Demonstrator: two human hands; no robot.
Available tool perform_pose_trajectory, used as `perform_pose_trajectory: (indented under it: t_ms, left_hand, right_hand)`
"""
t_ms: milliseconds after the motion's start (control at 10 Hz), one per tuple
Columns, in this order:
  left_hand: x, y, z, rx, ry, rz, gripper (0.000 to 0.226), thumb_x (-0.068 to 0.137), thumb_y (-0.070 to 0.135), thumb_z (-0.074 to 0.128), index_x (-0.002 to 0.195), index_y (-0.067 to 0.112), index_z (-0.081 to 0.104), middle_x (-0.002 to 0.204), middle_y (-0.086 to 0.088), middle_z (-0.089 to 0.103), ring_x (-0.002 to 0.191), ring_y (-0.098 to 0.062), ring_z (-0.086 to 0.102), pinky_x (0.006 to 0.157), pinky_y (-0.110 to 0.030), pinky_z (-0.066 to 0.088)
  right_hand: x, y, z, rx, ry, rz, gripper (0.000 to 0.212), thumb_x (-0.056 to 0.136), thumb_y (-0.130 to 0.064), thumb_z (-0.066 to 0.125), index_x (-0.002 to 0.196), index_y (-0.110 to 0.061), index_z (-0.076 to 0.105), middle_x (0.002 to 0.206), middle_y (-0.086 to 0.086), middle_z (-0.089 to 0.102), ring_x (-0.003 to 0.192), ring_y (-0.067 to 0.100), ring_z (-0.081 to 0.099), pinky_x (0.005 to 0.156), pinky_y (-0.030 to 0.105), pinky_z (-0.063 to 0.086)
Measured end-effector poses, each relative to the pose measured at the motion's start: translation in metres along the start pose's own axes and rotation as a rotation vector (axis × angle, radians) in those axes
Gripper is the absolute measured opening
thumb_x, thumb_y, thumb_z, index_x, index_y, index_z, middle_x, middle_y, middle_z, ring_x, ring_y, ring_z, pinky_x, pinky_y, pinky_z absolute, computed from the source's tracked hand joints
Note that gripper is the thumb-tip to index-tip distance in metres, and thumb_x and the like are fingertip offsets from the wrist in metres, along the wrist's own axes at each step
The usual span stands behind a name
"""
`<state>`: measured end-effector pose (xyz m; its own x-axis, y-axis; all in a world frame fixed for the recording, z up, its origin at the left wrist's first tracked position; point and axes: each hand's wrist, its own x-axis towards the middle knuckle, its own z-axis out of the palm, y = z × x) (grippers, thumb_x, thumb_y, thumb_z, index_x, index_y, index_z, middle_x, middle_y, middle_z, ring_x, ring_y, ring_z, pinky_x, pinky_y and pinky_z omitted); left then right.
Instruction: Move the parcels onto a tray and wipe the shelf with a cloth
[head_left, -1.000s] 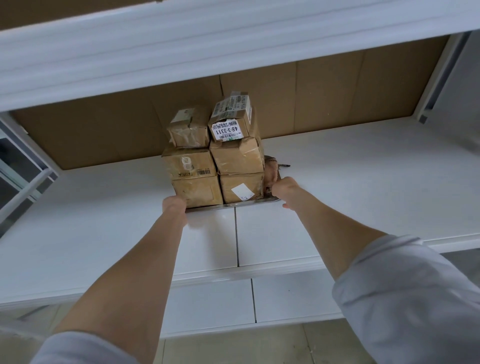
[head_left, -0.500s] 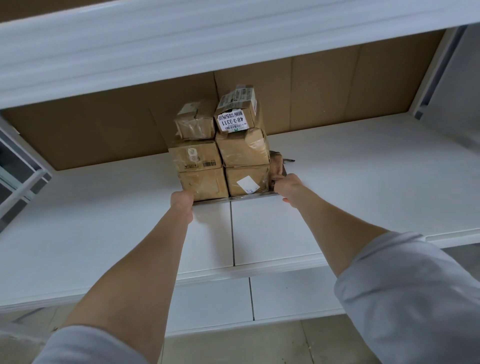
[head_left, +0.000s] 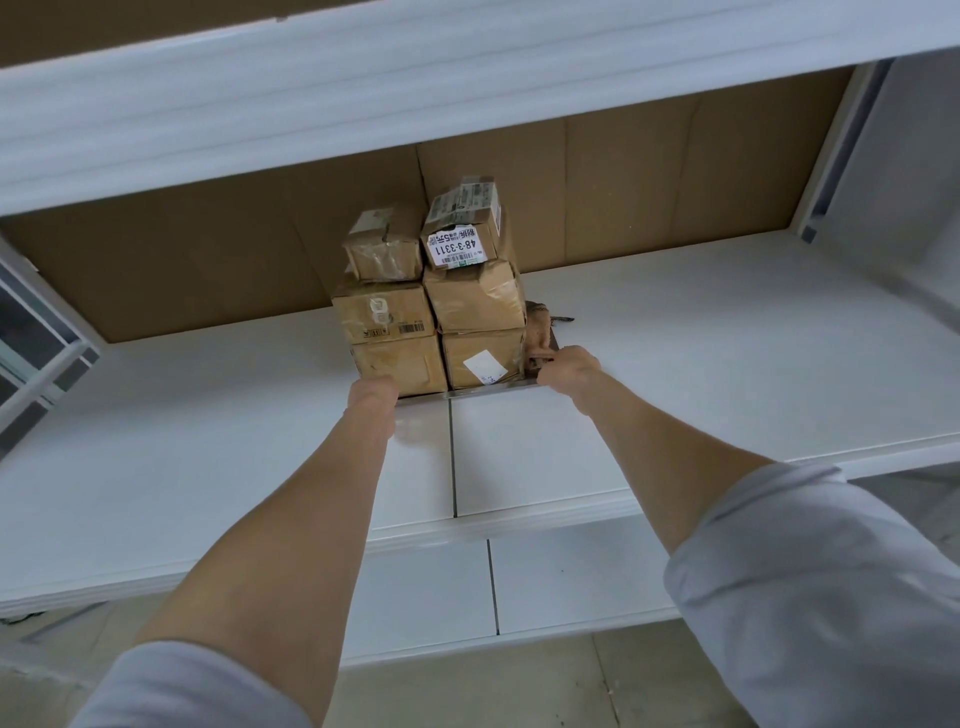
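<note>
Six cardboard parcels (head_left: 431, 312) stood stacked on the metal tray (head_left: 488, 389), with a brown cloth (head_left: 540, 327) tucked at the tray's right side. The left hand (head_left: 371, 395) and right hand (head_left: 569, 366) each gripped a front tray corner, probably to balance the load over the white shelf (head_left: 727, 364).

**Fig. – Wearer's arms & clothing**

Both arms in loose sleeves of plain, pale grey-blue fabric: L sleeve (head_left: 192, 686), R sleeve (head_left: 810, 587). Sleeve ends sit approx. at the elbow, w/ soft folds. Forearms, left hand (head_left: 371, 397) & right hand (head_left: 569, 366) bare.
</note>
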<state>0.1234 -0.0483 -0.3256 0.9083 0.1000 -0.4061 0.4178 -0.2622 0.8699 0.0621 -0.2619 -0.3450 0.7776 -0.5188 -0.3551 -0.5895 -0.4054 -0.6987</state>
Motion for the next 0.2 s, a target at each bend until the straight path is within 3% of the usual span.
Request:
perform_pose_trajectory:
  t_ms: [100,200]
  left_hand:
    - [-0.003,0.000,0.006,0.031,0.095,-0.038,0.006,0.091,0.014,0.048,0.094,0.014,0.043,0.081,-0.003,0.040,0.088,-0.022,0.044,0.089,-0.034,0.048]
    - [-0.008,0.002,0.022,-0.001,0.091,0.046,0.016,0.092,0.016,0.047,0.078,0.009,0.041,0.085,-0.005,0.042,0.085,-0.020,0.043,0.076,-0.029,0.042]
  right_hand:
    - [-0.010,0.004,-0.011,-0.002,0.044,0.043,0.017,0.081,-0.021,0.052,0.097,-0.017,0.058,0.120,0.011,0.048,0.107,0.029,0.047,0.090,0.033,0.045]
    - [-0.022,0.010,-0.021,-0.061,0.074,0.047,0.049,0.087,-0.026,0.055,0.133,-0.012,0.046,0.139,0.015,0.036,0.124,0.034,0.040,0.104,0.038,0.039]
